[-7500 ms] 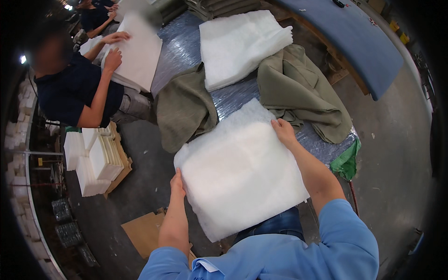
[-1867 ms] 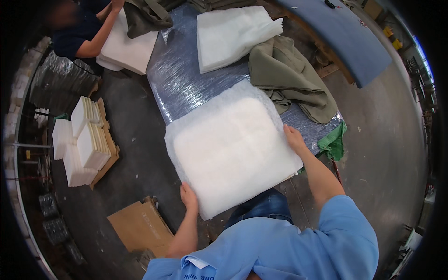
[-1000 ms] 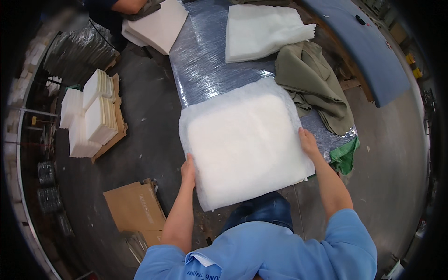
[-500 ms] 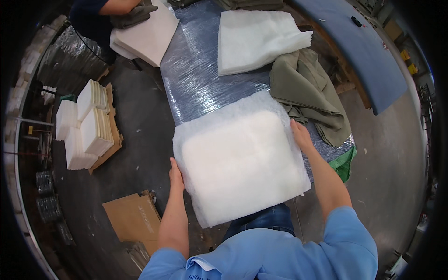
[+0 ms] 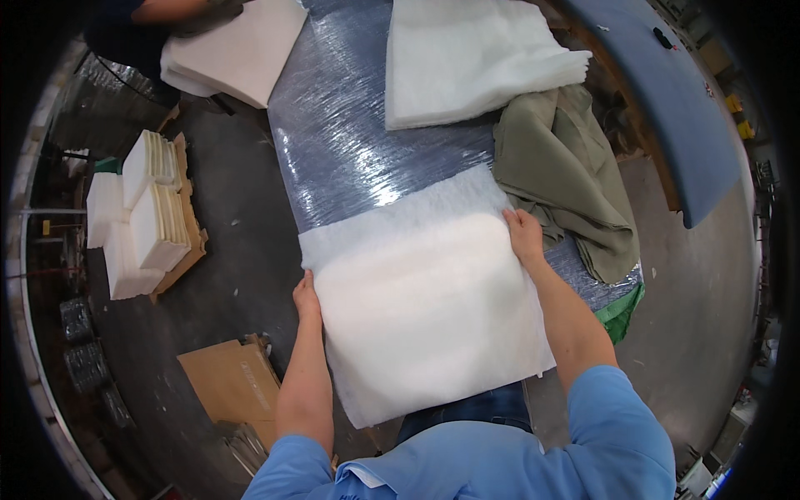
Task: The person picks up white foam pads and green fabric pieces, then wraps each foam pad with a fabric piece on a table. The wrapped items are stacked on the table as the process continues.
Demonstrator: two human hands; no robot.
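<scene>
In front of me lies a sheet of white batting [image 5: 392, 204] with a thick white foam cushion [image 5: 425, 304] showing as a rounded block in its middle. My left hand [image 5: 307, 298] is closed on the left edge, thumb on top. At the right edge my right hand [image 5: 525, 237] grips the batting near its upper corner, fingers bent over it. The sheet's near end hangs over my lap. Just beyond my right hand rests a crumpled olive-green fabric cover [image 5: 575, 175]. The undersides of both hands are hidden.
Plastic film wraps the table [image 5: 350, 125]. A stack of white batting [image 5: 475, 62] lies at its far end. Foam blocks [image 5: 158, 221] and flat cardboard [image 5: 229, 383] stand on the left floor. Another person's arm [image 5: 171, 8] is over white foam pieces [image 5: 242, 54]. A blue-covered table [image 5: 667, 108] stands right.
Both hands have shifted slightly up and left along the batting's edges. The cushion's outline looks softer, and the batting's near end hangs lower. The other person's dark fabric has mostly left view.
</scene>
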